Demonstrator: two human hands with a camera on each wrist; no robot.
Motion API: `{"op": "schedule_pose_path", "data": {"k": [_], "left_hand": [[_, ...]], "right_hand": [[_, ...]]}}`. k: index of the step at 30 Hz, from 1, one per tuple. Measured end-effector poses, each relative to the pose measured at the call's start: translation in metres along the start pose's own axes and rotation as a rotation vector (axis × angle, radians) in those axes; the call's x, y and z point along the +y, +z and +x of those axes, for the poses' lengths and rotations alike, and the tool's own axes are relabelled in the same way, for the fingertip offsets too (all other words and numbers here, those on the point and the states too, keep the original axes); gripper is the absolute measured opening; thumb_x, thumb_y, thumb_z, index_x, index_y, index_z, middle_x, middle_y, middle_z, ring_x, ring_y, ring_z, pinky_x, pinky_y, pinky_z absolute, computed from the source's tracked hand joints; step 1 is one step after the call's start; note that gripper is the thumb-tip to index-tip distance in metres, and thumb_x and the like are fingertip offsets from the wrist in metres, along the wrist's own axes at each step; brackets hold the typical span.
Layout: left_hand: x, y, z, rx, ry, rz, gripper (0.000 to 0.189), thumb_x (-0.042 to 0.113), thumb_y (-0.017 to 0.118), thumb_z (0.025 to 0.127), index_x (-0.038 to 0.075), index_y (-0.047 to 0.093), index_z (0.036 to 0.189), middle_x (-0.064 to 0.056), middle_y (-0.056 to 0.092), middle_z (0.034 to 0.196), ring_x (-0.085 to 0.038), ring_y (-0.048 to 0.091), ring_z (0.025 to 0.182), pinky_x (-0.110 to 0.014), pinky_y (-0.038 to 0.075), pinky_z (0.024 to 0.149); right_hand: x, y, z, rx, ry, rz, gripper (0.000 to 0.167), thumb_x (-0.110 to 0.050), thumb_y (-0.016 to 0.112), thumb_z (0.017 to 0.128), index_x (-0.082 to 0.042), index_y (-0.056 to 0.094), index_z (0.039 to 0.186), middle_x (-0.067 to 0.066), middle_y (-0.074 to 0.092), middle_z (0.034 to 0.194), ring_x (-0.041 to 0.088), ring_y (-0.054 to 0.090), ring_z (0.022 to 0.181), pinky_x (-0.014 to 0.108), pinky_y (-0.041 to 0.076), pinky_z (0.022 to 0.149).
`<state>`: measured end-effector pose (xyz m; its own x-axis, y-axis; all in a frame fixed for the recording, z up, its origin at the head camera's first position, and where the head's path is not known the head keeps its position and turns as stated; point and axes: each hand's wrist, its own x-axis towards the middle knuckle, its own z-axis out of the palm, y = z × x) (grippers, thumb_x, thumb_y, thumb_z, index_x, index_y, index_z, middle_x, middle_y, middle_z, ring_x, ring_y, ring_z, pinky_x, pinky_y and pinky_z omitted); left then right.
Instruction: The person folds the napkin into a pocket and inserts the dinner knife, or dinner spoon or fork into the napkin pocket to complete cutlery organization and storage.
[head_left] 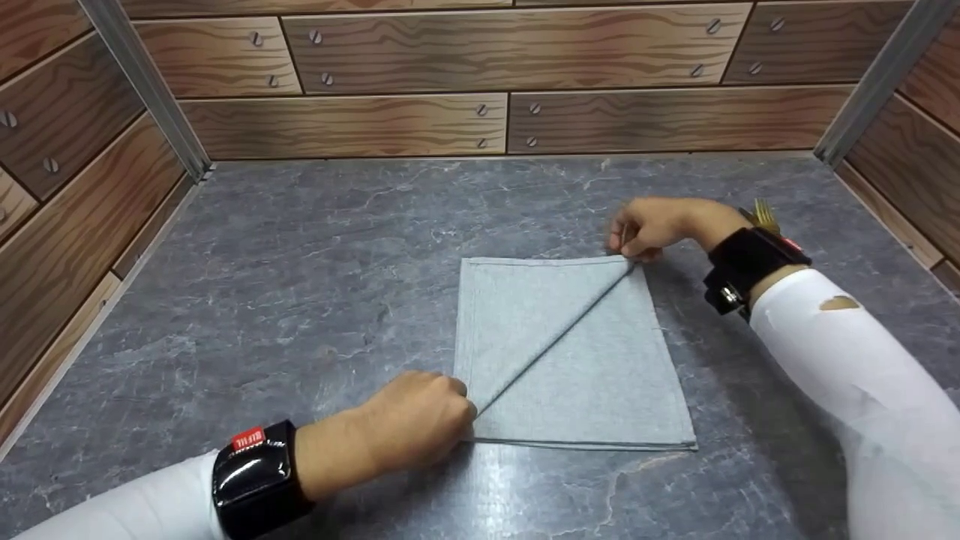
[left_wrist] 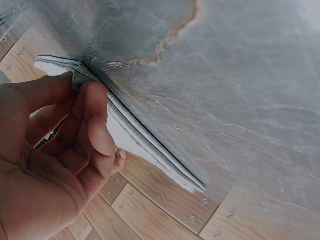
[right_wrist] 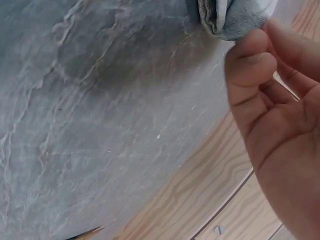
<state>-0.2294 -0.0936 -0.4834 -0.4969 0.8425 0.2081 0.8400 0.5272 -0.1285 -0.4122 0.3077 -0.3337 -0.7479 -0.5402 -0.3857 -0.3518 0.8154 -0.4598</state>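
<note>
A folded light grey cloth napkin lies on the grey marbled table, with a diagonal fold line running from its near left corner to its far right corner. At the near left corner my left hand pinches the cloth; in the left wrist view, thumb and fingertips grip the layered napkin. My right hand is at the far right corner. The right wrist view shows that hand pinching the rolled-looking corner of the napkin between thumb and fingers.
A gold-coloured fork lies behind my right wrist, partly hidden by the wristband. Wood-patterned panels wall the table at the back and both sides. The table top spreads out left of the napkin.
</note>
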Motion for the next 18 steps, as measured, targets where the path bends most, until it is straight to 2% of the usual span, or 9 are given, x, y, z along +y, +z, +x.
{"op": "schedule_pose_path", "data": {"k": [4,9,12,15,16,18], "left_hand": [[0.0,0.001,0.0,0.003,0.001,-0.003,0.015,0.013,0.086,0.09,0.021,0.079,0.08,0.006,0.071,0.076,-0.014,0.068,0.06,-0.034,0.062,0.05],[0.0,-0.004,0.001,0.009,0.01,-0.011,0.015,0.013,0.085,0.092,0.022,0.08,0.081,0.006,0.072,0.076,-0.013,0.068,0.06,-0.032,0.062,0.05],[0.0,-0.012,0.0,0.002,0.014,-0.059,0.016,0.018,0.087,0.098,0.021,0.083,0.083,0.005,0.071,0.077,-0.013,0.068,0.061,-0.03,0.063,0.053],[0.003,-0.027,0.0,-0.003,0.043,-0.126,0.015,0.023,0.088,0.104,0.019,0.088,0.089,0.004,0.071,0.081,-0.01,0.068,0.065,-0.025,0.063,0.058],[0.005,-0.033,-0.001,0.001,0.058,-0.137,0.014,0.024,0.088,0.104,0.019,0.089,0.091,0.004,0.07,0.082,-0.008,0.068,0.066,-0.023,0.063,0.059],[0.006,-0.037,-0.002,0.019,0.089,-0.162,0.01,0.02,0.089,0.103,0.019,0.09,0.093,0.004,0.069,0.084,-0.007,0.067,0.068,-0.02,0.063,0.062]], "right_hand": [[0.005,0.003,0.001,-0.002,0.023,0.041,0.013,0.013,0.065,0.106,0.016,0.064,0.119,0.016,0.076,0.095,0.008,0.065,0.071,0.017,0.057,0.065],[0.008,0.006,0.001,0.023,0.024,0.069,0.011,0.015,0.065,0.106,0.013,0.064,0.117,0.013,0.076,0.093,0.008,0.065,0.072,0.018,0.058,0.065],[0.009,0.008,0.002,0.044,0.014,0.084,0.009,0.015,0.066,0.106,0.013,0.064,0.115,0.011,0.075,0.091,0.008,0.064,0.072,0.018,0.057,0.065],[0.012,0.011,0.003,0.069,-0.001,0.084,0.008,0.015,0.069,0.105,0.013,0.064,0.111,0.01,0.074,0.09,0.008,0.062,0.071,0.018,0.055,0.063],[0.013,0.012,0.004,0.078,-0.002,0.078,0.008,0.014,0.07,0.104,0.013,0.063,0.109,0.01,0.073,0.089,0.009,0.062,0.071,0.017,0.054,0.063],[0.014,0.015,0.004,0.094,-0.005,0.059,0.009,0.013,0.071,0.104,0.012,0.063,0.107,0.009,0.071,0.089,0.01,0.06,0.072,0.018,0.052,0.062]]}}
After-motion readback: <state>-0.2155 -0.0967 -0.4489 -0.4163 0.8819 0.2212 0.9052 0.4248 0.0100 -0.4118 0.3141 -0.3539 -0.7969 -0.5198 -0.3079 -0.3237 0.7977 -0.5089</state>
